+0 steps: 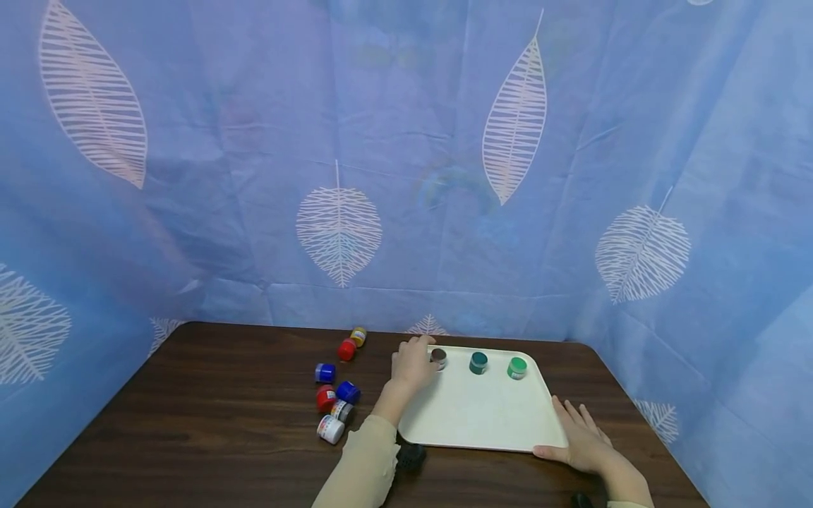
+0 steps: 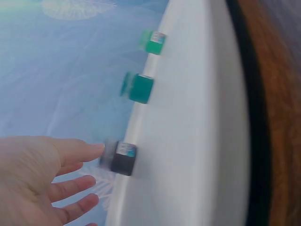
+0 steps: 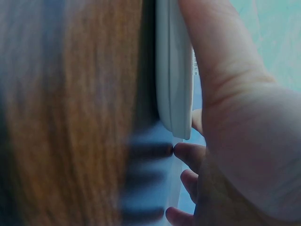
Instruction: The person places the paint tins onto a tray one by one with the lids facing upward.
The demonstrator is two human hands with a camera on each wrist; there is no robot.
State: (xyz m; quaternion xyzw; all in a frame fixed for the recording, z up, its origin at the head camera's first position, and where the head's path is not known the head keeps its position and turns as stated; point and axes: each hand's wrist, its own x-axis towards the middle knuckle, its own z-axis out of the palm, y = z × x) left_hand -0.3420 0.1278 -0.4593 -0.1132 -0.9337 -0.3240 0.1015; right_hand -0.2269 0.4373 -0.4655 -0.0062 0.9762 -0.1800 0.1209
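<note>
A dark brown paint jar (image 1: 439, 358) stands at the back left of a white tray (image 1: 476, 416). My left hand (image 1: 411, 365) is beside it; in the left wrist view the thumb tip is by the jar's blurred lid, and the other fingers (image 2: 77, 188) extend loosely apart. Whether the thumb touches the lid, I cannot tell. Along the tray's back edge stand a dark green paint jar (image 1: 478, 363) and a lighter green one (image 1: 517, 367). At the tray's front right corner rests my right hand (image 1: 581, 441), thumb along the front rim and fingers spread past the right side.
Left of the tray, several paint jars lie on the dark wooden table (image 1: 209, 416): a white one (image 1: 330, 429), a blue one (image 1: 348, 392), a red one (image 1: 326, 398) and others. A red jar (image 1: 346, 349) and a yellow jar (image 1: 358, 336) lie farther back. Blue leaf-patterned cloth (image 1: 406, 141) hangs behind.
</note>
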